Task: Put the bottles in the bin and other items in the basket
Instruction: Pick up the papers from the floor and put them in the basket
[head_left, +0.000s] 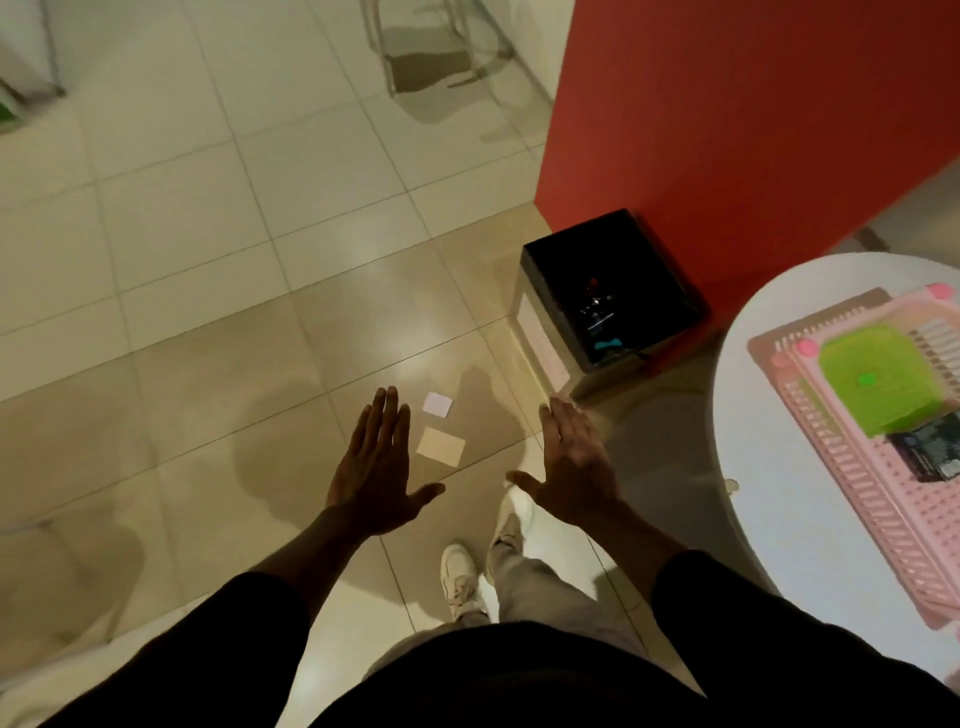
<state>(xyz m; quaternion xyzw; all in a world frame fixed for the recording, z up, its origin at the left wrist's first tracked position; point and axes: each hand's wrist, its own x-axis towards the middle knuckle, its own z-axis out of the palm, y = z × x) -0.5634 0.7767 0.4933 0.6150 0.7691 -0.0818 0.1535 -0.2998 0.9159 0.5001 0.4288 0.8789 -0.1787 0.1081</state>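
A square bin (540, 322) with a black liner stands on the floor against a red wall; something small glints at its dark bottom, too dim to name. A pink slotted basket (852, 499) lies on the white round table (779, 519) at the right, holding a green item (878, 379) and a dark packet (930, 452). My left hand (374, 467) and my right hand (576, 462) are stretched out flat over the floor, palms down, fingers apart, both empty. The right hand is just in front of the bin's near corner.
Two small pieces of paper, one white (437, 404) and one tan (441, 446), lie on the tiled floor between my hands. My feet in white shoes (460, 577) stand below. The red wall (727, 130) rises behind the bin. Chair legs (415, 62) show far back.
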